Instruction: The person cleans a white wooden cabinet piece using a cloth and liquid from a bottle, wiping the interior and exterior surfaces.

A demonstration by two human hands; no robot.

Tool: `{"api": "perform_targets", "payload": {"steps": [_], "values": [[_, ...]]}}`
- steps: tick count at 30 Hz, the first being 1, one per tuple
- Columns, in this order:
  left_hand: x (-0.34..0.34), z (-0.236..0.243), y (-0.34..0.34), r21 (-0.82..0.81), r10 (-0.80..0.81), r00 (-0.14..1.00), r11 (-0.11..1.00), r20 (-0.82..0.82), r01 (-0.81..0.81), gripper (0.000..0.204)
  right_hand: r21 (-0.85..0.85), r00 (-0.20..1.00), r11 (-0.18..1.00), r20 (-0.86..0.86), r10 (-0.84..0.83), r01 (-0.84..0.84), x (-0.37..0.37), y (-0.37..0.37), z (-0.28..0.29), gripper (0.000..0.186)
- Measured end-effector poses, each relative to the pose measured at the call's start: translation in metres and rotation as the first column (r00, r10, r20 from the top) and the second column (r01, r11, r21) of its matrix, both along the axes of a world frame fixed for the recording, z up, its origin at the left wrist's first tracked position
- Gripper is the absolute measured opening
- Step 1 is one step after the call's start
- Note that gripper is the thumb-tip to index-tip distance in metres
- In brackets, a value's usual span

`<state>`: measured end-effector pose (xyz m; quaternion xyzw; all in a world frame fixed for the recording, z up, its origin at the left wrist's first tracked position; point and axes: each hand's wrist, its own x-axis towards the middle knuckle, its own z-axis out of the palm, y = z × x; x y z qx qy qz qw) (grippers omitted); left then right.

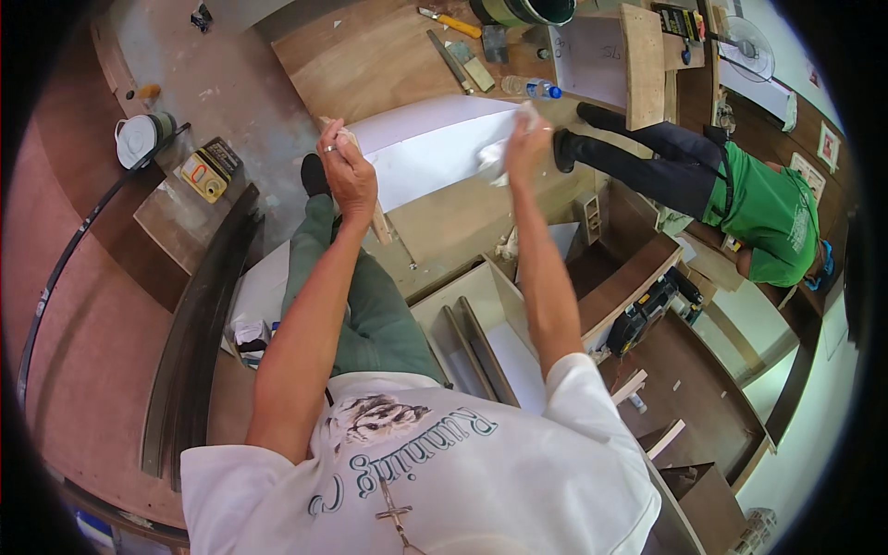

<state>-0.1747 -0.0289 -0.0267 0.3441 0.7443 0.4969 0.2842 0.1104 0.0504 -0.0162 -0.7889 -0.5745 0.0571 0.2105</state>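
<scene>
A long white panel with a curved far edge lies across the space in front of me. My left hand, with a ring on one finger, is closed round the panel's left end, where a bare wooden edge shows below it. My right hand is at the panel's right end, smeared by motion. In its fingers is a crumpled white cloth, partly against the panel. Beyond the panel, a plastic bottle with a blue cap lies on the plywood board.
A co-worker in a green shirt bends over at the right. A yellow-handled knife and a sanding block lie on the board. An open drawer box stands by my legs. Dark strips and a yellow can are at left.
</scene>
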Motion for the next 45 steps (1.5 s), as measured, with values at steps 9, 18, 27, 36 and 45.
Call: {"api": "perform_targets", "payload": {"steps": [9,18,27,36,45], "values": [[-0.005,0.005,0.0,-0.052,-0.013,1.0,0.999,0.0,0.013,0.034,-0.087,0.923,0.939,-0.238,0.303,-0.331,-0.135,-0.11,0.021,0.02],[-0.007,0.008,-0.002,-0.073,-0.004,0.998,0.997,0.058,0.008,0.035,-0.138,0.835,0.836,-0.253,0.488,-0.531,-0.179,-0.09,0.049,0.028],[-0.004,0.007,-0.002,-0.043,0.016,1.0,0.999,-0.022,-0.017,0.04,-0.082,0.818,0.826,-0.224,0.53,-0.558,-0.18,-0.076,0.046,0.019],[0.0,0.01,-0.004,-0.1,0.057,0.998,0.993,0.028,-0.054,0.041,-0.166,0.745,0.734,-0.278,0.606,-0.659,-0.157,-0.105,0.051,0.018],[-0.002,0.011,-0.009,-0.063,0.059,0.998,0.996,0.029,-0.058,0.046,-0.051,0.852,0.865,-0.216,0.478,-0.498,-0.12,-0.058,0.035,0.016]]}}
